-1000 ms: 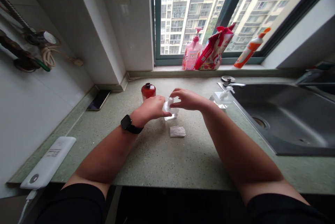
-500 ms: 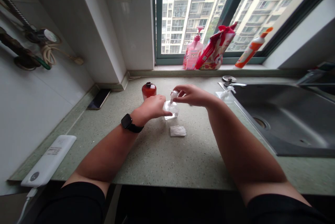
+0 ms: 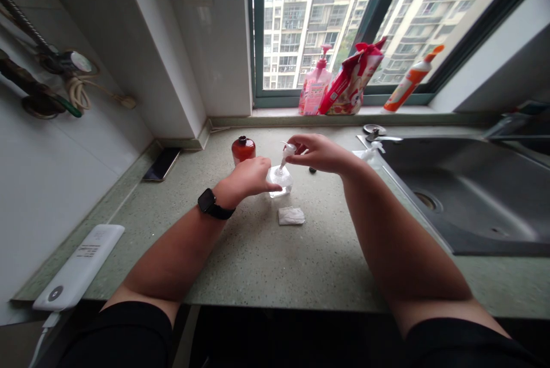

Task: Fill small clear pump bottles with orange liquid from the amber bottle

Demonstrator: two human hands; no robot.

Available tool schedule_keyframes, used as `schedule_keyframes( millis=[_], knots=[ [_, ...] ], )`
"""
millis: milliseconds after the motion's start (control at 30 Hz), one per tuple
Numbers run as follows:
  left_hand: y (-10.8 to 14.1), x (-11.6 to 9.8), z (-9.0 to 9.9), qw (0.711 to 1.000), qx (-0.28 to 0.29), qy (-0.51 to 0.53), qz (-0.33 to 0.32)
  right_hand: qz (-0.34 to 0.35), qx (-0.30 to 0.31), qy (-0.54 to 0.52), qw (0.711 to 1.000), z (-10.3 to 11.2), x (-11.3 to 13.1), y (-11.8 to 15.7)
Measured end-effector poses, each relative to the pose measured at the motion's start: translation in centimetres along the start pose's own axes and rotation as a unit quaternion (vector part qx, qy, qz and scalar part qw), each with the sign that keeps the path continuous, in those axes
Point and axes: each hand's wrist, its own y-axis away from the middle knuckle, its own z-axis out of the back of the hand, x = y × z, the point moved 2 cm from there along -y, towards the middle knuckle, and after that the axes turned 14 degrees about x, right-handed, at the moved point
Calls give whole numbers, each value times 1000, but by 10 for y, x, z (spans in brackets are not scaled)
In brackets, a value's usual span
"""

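Head view showed print too small to read on the white power bank (image 3: 79, 267) and pink pump bottle (image 3: 315, 93). Left of the steel sink (image 3: 472, 196), on speckled greenish countertop (image 3: 240, 270), the left hand (image 3: 251, 176) gripped a clear bottle (image 3: 280, 186); the right hand (image 3: 317, 153) pinched a tilted pump head (image 3: 288, 152) above it.

L hand (image 3: 258, 177) low, thumb out; R hand (image 3: 307, 151) higher, fingers curled, wrist bent.
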Motion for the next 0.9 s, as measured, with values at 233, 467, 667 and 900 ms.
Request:
schedule_keyframes(
  millis=[233, 467, 667, 900],
  knots=[
    [0, 1, -1, 1000, -3, 2, -1, 16, -16, -31, 999, 2, -5, 0],
    [-1, 1, -1, 1000, -1, 2, -2, 10, -11, -51, 999, 4, -6, 0],
    [0, 0, 0, 1000, 1, 3, -4, -11, 2, -44, 999, 8, -5, 6],
    [1, 0, 0, 1000, 2, 8, -5, -83, 34, 43, 995, 20, -10, 16]
  ],
)
